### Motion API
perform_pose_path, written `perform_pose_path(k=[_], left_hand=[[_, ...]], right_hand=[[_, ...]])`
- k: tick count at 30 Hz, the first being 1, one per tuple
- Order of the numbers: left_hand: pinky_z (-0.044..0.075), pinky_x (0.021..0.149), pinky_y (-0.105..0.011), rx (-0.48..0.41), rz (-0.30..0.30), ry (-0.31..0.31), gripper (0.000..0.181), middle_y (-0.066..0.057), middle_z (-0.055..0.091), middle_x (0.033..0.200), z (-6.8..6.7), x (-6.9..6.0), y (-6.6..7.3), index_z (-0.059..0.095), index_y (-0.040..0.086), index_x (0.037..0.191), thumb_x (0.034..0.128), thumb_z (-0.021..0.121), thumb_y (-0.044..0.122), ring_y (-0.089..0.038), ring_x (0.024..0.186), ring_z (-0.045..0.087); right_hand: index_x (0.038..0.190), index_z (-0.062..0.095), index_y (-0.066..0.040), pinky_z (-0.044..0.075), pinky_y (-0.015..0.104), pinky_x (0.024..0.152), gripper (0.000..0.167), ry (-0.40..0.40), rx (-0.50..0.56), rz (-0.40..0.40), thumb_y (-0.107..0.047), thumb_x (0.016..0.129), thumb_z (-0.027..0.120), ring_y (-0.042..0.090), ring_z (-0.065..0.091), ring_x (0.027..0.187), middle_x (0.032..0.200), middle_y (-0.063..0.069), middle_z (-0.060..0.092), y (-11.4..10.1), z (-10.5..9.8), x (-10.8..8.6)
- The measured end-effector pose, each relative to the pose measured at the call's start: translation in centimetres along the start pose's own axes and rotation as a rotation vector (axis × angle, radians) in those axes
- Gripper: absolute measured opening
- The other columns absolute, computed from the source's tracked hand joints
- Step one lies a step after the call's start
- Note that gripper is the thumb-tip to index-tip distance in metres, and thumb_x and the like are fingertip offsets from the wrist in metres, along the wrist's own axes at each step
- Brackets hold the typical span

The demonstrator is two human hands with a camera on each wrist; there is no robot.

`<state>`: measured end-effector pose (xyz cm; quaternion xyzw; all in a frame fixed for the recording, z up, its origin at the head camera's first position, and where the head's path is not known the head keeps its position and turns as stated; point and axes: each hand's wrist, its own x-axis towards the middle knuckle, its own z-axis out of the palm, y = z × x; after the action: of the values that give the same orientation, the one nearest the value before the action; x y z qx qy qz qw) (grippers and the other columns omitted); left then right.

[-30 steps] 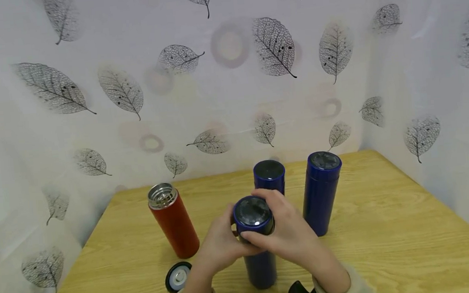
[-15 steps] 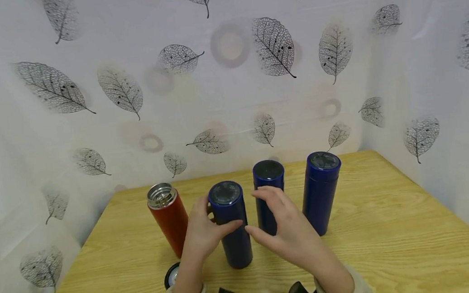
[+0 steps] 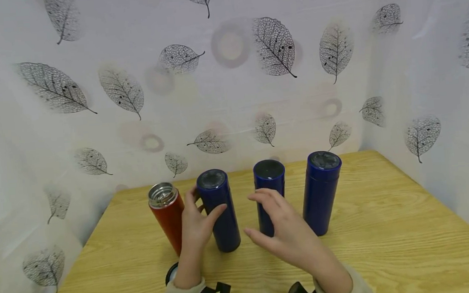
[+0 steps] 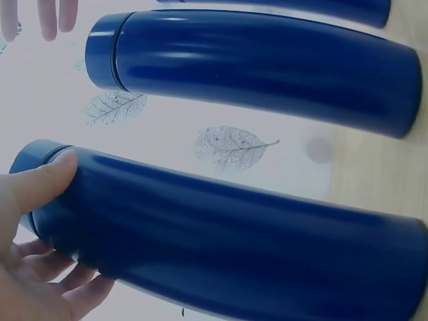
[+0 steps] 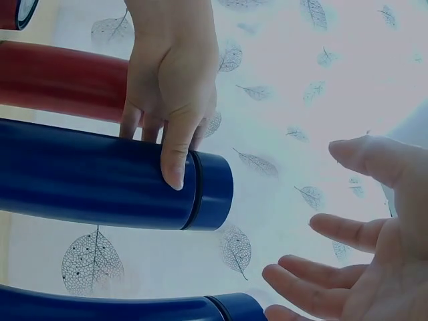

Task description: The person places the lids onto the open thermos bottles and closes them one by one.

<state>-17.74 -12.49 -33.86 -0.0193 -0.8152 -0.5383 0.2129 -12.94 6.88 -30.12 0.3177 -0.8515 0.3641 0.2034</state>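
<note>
Upright on the table (image 3: 243, 277), a capped blue thermos flask (image 3: 225, 224) is gripped by my left hand (image 3: 194, 231). The thumb lies on one side of it just below the cap and the fingers wrap the other, as the left wrist view shows the flask (image 4: 227, 234) too. My right hand (image 3: 287, 233) hovers to the right with its fingers spread and holds nothing. Just behind it stands a second blue thermos flask (image 3: 269, 169), partly covered by that hand. An uncapped red thermos flask (image 3: 168, 219) stands just left of my left hand.
A third blue thermos flask (image 3: 321, 195) stands at the right. A round dark lid (image 3: 171, 273) lies on the table, partly hidden by the left forearm. A curtain with leaf prints (image 3: 231, 97) hangs behind the table.
My left hand has moved the blue thermos flask to the left and back, next to the red one. My right hand has let go of it and stays about where it was.
</note>
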Motion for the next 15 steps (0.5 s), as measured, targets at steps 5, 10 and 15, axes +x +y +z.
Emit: perform_pose_path(k=[5, 10, 15], left_hand=[[0.037, 0.089, -0.049, 0.001, 0.024, 0.005, 0.072, -0.02, 0.042, 0.125, 0.4, 0.2, -0.1, 0.033, -0.002, 0.129, 0.0711, 0.074, 0.009, -0.033, 0.116, 0.039], [0.037, 0.09, -0.048, 0.09, 0.056, 0.007, 0.075, -0.021, 0.038, 0.128, -0.1, -0.1, 0.5, 0.032, -0.003, 0.131, 0.0715, 0.074, 0.014, -0.033, 0.119, 0.035], [0.039, 0.089, -0.046, 0.093, 0.209, 0.07, 0.066, -0.02, 0.041, 0.124, -2.3, -1.2, 2.5, 0.039, -0.006, 0.125, 0.07, 0.074, 0.006, -0.031, 0.118, 0.037]], right_hand=[[0.12, 0.048, -0.006, 0.043, 0.039, 0.085, 0.052, -0.019, 0.007, 0.018, -0.025, 0.076, 0.07, 0.022, 0.043, 0.113, 0.124, 0.007, 0.043, 0.1, 0.0, -0.1], [0.12, 0.048, -0.006, 0.042, 0.039, 0.085, 0.051, -0.04, 0.015, 0.027, -0.025, 0.077, 0.069, 0.022, 0.043, 0.113, 0.124, 0.007, 0.043, 0.1, 0.1, -0.3], [0.119, 0.048, -0.005, 0.042, 0.037, 0.086, 0.05, -0.042, 0.003, -0.011, -0.026, 0.078, 0.068, 0.02, 0.044, 0.112, 0.12, 0.006, 0.046, 0.0, 0.2, 0.1]])
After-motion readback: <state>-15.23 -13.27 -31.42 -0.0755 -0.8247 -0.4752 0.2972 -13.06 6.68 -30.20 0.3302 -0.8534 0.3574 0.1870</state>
